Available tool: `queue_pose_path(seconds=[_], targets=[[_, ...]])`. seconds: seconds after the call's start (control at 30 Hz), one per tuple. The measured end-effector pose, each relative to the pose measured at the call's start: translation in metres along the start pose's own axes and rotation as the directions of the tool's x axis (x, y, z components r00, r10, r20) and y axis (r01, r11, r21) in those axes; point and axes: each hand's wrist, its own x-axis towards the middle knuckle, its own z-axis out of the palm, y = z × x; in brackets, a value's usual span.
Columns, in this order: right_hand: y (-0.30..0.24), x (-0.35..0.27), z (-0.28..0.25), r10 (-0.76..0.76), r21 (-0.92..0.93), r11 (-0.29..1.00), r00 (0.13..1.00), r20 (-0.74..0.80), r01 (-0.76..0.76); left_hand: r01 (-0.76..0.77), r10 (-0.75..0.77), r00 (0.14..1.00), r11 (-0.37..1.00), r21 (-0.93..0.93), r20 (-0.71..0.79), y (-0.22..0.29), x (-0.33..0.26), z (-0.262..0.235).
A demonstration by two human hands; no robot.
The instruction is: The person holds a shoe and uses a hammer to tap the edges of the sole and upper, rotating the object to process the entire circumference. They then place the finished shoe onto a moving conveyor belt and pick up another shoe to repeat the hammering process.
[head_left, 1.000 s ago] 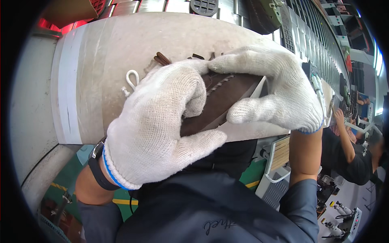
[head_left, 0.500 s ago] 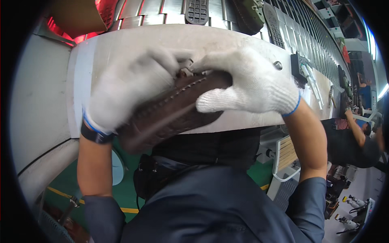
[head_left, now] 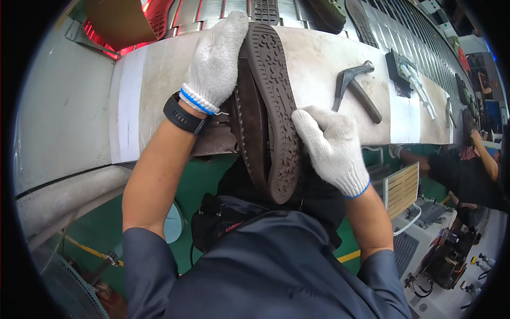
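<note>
A brown shoe upper [head_left: 246, 114] with a pale stitched edge is held upright over the table's near edge. Against its right side stands a brown rubber shoe sole [head_left: 273, 98], tread facing me, with a gap between the two toward the lower end. My left hand [head_left: 217, 66], in a white knitted glove, is closed around the upper end of both. My right hand [head_left: 334, 146], gloved alike, has its fingers curled at the sole's right edge; some fingertips are hidden. Beside my left wrist lies another dark brown leather piece [head_left: 217, 139], partly covered.
A hammer with a curved metal head [head_left: 358, 87] lies on the pale worktable [head_left: 313, 50], right of the sole. Farther right is a dark block [head_left: 398, 73] with white tubes. Along the back runs a metal slat conveyor [head_left: 231, 7] carrying soles and a shoe. Another person [head_left: 451, 170] works at far right.
The shoe upper has turned from slanting to upright, and a rubber sole is now against it. My left hand moved up and away, my right hand came down nearer me. The hammer has come into view.
</note>
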Motion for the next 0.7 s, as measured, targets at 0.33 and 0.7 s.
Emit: queue_pose_path(seconds=[0.33, 0.7], targets=[[-0.009, 0.062, -0.014, -0.058, 0.075, 0.995, 0.998, 0.002, 0.058, 0.026, -0.036, 0.980, 0.998, 0.052, 0.198, -0.006, -0.001, 0.005], [0.006, 0.075, 0.008, -0.118, -0.063, 0.992, 0.988, -0.103, 0.112, 0.086, -0.081, 0.992, 0.995, -0.049, 0.093, 0.020, 0.007, 0.002]])
